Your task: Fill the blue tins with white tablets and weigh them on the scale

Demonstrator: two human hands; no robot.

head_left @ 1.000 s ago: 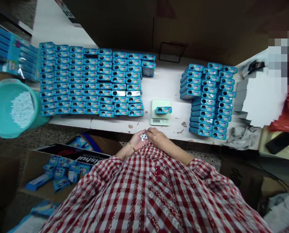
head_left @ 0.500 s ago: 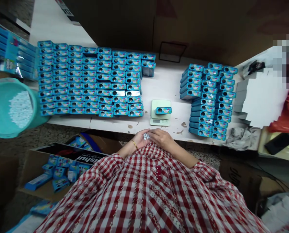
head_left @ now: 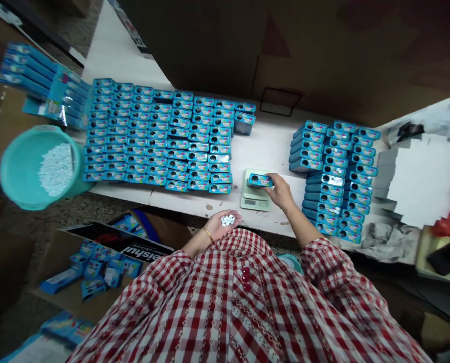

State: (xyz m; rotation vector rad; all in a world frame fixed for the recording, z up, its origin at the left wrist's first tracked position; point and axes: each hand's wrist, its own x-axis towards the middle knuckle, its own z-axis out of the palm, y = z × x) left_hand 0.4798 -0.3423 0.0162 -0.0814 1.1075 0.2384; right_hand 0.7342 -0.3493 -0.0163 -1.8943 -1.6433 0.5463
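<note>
My left hand (head_left: pixel 222 225) is cupped palm-up at the table's front edge, holding a small heap of white tablets (head_left: pixel 227 220). My right hand (head_left: pixel 279 190) reaches forward to the small green scale (head_left: pixel 254 197), and its fingers pinch the right end of the blue tin (head_left: pixel 259 180) that lies on the scale's plate. The tin has a round hole in its lid. A gold bangle sits on my left wrist.
Many blue tins lie in rows at the left (head_left: pixel 157 136) and in stacks at the right (head_left: pixel 338 171) on the white table (head_left: pixel 263 141). A teal basin (head_left: pixel 24 171) with white tablets sits far left. A cardboard box (head_left: pixel 96 257) of tins stands on the floor. White card sheets (head_left: pixel 425 176) lie right.
My right hand left my left palm and reached out to the tin on the scale. The left hand stays cupped with the tablets. The view shifted right and down.
</note>
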